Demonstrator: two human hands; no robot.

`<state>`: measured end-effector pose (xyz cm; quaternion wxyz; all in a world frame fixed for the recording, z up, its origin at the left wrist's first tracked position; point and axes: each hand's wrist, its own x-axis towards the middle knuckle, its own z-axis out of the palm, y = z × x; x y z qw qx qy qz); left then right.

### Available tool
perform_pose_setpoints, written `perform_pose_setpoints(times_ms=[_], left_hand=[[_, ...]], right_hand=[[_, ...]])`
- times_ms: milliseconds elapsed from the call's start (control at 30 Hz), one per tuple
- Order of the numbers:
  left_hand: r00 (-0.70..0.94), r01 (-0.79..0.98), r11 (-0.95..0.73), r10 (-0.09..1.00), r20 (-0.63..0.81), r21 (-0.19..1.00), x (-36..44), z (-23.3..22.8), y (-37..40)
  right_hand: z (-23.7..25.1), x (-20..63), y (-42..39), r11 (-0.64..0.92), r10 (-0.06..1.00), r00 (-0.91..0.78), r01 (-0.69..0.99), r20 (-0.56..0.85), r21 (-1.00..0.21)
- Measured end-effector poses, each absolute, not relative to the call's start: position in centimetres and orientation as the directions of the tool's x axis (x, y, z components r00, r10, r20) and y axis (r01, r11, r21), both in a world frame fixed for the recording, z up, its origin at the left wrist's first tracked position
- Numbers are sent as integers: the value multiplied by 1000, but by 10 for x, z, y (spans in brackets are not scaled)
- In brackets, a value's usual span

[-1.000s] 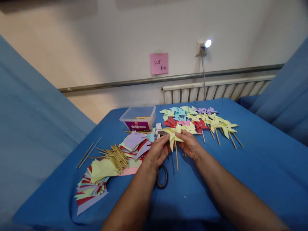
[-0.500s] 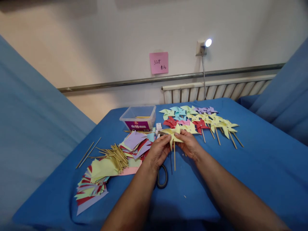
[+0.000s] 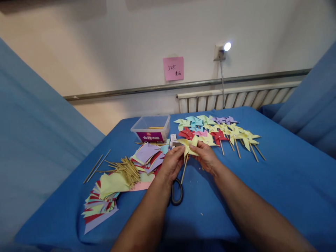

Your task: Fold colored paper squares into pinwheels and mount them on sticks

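Left hand (image 3: pixel 172 163): fingers closed in a grip on the left blade of a pale yellow paper pinwheel (image 3: pixel 189 145).
Right hand (image 3: pixel 206 156): fingertips pinched on its right blade.
Pinwheel: held just above the blue-covered table (image 3: pixel 275 182), its thin wooden stick (image 3: pixel 184 169) slanting down-left between the hands.
Nearby: black scissors (image 3: pixel 176 191) below the stick; finished paper pinwheels in mixed colours (image 3: pixel 223 132) behind; a heap of wooden sticks (image 3: pixel 126 168) on cut paper squares (image 3: pixel 105 196) to the left.

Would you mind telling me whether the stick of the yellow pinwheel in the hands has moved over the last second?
Yes. The stick has swung: its lower end now slants left, toward the scissors handle, where earlier it hung nearly straight down.
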<state>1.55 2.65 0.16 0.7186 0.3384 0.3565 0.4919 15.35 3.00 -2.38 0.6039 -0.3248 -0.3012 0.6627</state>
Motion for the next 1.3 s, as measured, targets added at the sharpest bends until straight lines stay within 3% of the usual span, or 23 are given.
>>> perform_pose_setpoints(times_ms=[167,533,900,1200,1300], left_hand=[[186,-410,270,960,-210,871,14,2,27],[255,-471,330,939,-231,818,12,-2,30],[45,-268,196,980,-191,943,17,-4,30],[50,-173,148,989,-142,974,17,0,27],[39,-68,29,999,-26,997,17,2,27]], right_hand=[[-24,154,31,-71,997,-33,-524,-64,-849],[-21,154,29,-86,995,-92,-558,-42,-826],[-34,151,39,-31,998,21,-535,-51,-844],[-37,153,40,3,996,75,-486,-38,-874],[-34,153,39,-2,994,89,-512,-56,-859]])
